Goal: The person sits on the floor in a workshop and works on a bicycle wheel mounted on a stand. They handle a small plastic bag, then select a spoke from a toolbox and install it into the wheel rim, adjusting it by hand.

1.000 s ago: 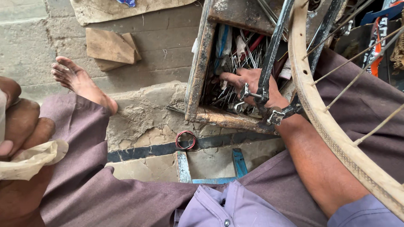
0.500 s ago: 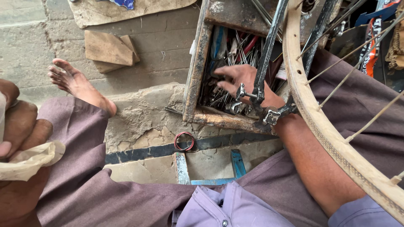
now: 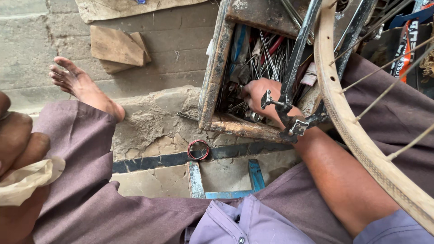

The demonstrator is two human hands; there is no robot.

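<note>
My right hand (image 3: 261,96) reaches into a rusty wooden tool box (image 3: 212,81) and sits among the metal spokes and tools (image 3: 262,54) inside; its fingers are buried, so what they grip is hidden. A black truing fork (image 3: 294,72) with a clamp crosses in front of the wrist. A worn bicycle rim (image 3: 357,140) with spokes arcs over my right forearm. My left hand (image 3: 18,149) at the left edge is curled around a crumpled beige rag (image 3: 27,180).
My bare left foot (image 3: 77,81) rests on the concrete ledge. A small red and black ring (image 3: 198,149) lies on the cracked step. Wooden blocks (image 3: 117,47) lie behind. A blue metal stool frame (image 3: 226,180) shows between my knees.
My right hand has pushed lower and leftward into the tool box, digging among the parts. The left hand keeps holding the rag.
</note>
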